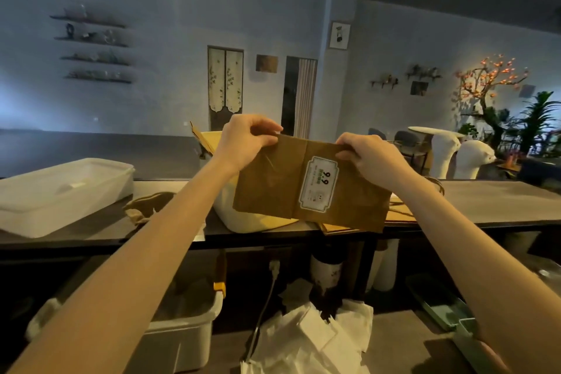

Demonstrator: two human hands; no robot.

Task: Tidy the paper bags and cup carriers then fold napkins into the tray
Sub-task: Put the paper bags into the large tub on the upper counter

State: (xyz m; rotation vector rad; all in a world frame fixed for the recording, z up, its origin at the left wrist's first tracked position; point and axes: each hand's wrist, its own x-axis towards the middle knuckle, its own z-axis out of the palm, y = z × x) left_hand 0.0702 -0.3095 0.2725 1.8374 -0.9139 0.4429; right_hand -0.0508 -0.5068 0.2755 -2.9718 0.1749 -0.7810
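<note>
Early stage — left hand (246,143) and right hand (368,158) pinch the top edge of a labelled brown paper bag (303,188), held above the counter (485,200); white napkins (306,340) below remain unfolded.

The paper bag (303,188) is brown kraft paper, matt and faintly creased, with a smoother white printed label (318,184) on its face. On the left, the lidded tub (60,191) is translucent white plastic with a soft sheen. The counter (485,200) has a dark, matt top. Near, below it, crumpled white tissue paper (306,340) lies beside a grey plastic bin (179,340) with a smooth wall.
</note>
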